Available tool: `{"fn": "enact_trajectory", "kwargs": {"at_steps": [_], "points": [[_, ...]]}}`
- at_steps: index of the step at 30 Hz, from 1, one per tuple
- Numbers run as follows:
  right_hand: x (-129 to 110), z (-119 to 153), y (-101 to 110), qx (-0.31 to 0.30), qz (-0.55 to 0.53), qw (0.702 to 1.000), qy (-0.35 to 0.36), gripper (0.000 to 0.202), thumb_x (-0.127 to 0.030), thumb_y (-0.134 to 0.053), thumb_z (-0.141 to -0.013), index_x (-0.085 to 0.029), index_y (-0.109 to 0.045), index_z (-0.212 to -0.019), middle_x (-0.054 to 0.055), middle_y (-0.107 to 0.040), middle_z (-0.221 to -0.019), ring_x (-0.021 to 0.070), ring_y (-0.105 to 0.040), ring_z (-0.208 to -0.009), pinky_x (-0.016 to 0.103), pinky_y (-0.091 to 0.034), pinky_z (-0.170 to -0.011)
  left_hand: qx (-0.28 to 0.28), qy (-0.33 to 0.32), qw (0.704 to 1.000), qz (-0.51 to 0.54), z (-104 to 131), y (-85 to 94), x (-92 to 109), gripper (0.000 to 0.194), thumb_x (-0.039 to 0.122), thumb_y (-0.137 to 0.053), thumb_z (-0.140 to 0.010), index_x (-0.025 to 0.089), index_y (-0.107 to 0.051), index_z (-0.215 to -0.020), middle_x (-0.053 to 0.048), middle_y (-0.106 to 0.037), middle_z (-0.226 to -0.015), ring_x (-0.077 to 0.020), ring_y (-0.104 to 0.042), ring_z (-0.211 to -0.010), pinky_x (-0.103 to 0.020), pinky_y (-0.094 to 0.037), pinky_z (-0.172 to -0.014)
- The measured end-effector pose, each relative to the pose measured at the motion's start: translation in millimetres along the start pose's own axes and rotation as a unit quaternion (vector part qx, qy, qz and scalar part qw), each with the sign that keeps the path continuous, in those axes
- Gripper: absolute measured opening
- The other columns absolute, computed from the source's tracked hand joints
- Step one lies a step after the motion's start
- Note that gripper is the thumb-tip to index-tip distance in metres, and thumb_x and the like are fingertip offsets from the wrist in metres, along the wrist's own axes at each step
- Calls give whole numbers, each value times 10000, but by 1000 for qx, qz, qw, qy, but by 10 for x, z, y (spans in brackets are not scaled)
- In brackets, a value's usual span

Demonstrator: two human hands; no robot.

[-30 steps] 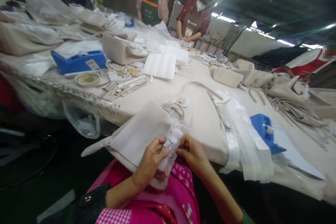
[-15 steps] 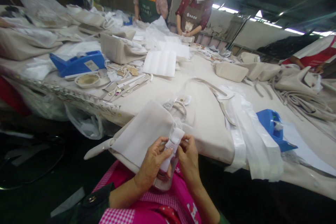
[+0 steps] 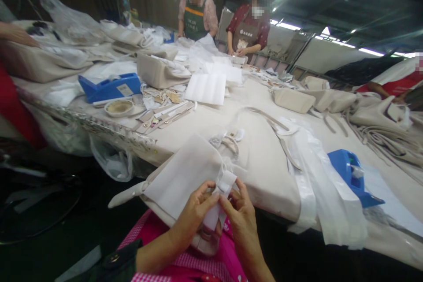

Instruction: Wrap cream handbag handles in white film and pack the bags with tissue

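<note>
A beige bag (image 3: 158,172) with a white foam sheet (image 3: 188,174) over its side leans between my lap and the table edge. My left hand (image 3: 193,211) pinches a white foam strip (image 3: 211,217) wrapped around a strap of the bag. My right hand (image 3: 243,213) grips the same strip from the right, its thumb close to the left thumb. Just above the fingers a folded white piece (image 3: 226,181) stands up. Behind it lies a handle ring (image 3: 231,144) in clear plastic wrap. The strap inside the strip is mostly hidden.
Blue tape dispensers (image 3: 110,88) (image 3: 350,176) stand left and right on the table. A round dish (image 3: 119,108), straps (image 3: 165,116) and tags lie at left. White plastic strips (image 3: 327,185) hang over the front edge. Beige bags (image 3: 294,99) are at back right; co-workers stand around.
My right hand has shifted so its thumb presses on the front of the foam strip beside my left thumb. The whole view has shifted slightly; the bag stays at the table edge.
</note>
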State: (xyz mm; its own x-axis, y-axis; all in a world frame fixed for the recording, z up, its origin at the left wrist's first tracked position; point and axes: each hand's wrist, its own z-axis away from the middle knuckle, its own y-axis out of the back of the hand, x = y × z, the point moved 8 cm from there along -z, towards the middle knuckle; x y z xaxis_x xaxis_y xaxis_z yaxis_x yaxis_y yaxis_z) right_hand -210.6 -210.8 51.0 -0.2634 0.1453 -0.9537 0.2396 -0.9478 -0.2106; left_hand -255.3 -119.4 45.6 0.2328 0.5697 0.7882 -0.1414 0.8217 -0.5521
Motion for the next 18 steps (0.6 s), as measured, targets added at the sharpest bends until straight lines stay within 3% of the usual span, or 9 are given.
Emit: {"fn": "enact_trajectory", "kwargs": {"at_steps": [2, 6, 11, 13, 15, 18], "points": [[7, 15, 2, 12, -5, 1000, 2, 826, -391, -774, -745, -203, -366, -1439, 110, -700, -1157, 270, -671, -1010, 347, -551, -817, 31, 12, 999, -6, -10, 22, -15, 504, 531, -555, -887, 174, -440, -1224, 14, -593, -456, -152, -517, -329, -174, -361, -311], [87, 19, -19, 26, 6, 1000, -12, 827, -423, -780, -737, -213, -387, -1433, 118, -682, -1205, 299, -649, -1085, 336, -573, -779, 62, 17, 998, 17, -17, 8, -32, 494, 554, -602, -847, 196, -497, -1171, 39, -554, -441, -135, -503, -331, -170, -339, -332], [175, -15, 50, 40, 3, 999, 37, 755, -517, -752, -739, -234, -476, -1382, 105, -689, -1196, 299, -647, -1100, 368, -544, -891, 18, 38, 999, 8, -67, 31, -74, 528, 607, -533, -855, 234, -513, -1228, 26, -591, -554, -154, -542, -401, -218, -404, -389], [211, -18, 195, 46, 27, 996, 73, 707, -581, -707, -758, -244, -514, -1349, 91, -700, -1169, 298, -636, -1122, 371, -523, -932, -17, 5, 995, -98, -74, 135, 126, 462, 561, -559, -849, 213, -605, -1149, -17, -647, -683, -176, -618, -560, -257, -492, -530], [283, -17, 431, 73, 63, 991, 93, 662, -632, -662, -774, -261, -552, -1311, 78, -714, -1118, 300, -650, -1092, 381, -521, -938, -11, -63, 961, -270, -39, 365, 521, 353, 481, -629, -813, 190, -697, -1000, -66, -690, -880, -212, -652, -803, -289, -518, -751], [490, -24, 776, 127, 82, 986, 76, 564, -662, -620, -792, -269, -636, -1196, 85, -722, -1050, 302, -685, -994, 416, -550, -890, 163, -142, 882, -420, 108, 1030, 1275, 355, 469, -530, -865, 219, -704, -1049, -70, -679, -1088, -241, -619, -996, -318, -464, -917]]}}
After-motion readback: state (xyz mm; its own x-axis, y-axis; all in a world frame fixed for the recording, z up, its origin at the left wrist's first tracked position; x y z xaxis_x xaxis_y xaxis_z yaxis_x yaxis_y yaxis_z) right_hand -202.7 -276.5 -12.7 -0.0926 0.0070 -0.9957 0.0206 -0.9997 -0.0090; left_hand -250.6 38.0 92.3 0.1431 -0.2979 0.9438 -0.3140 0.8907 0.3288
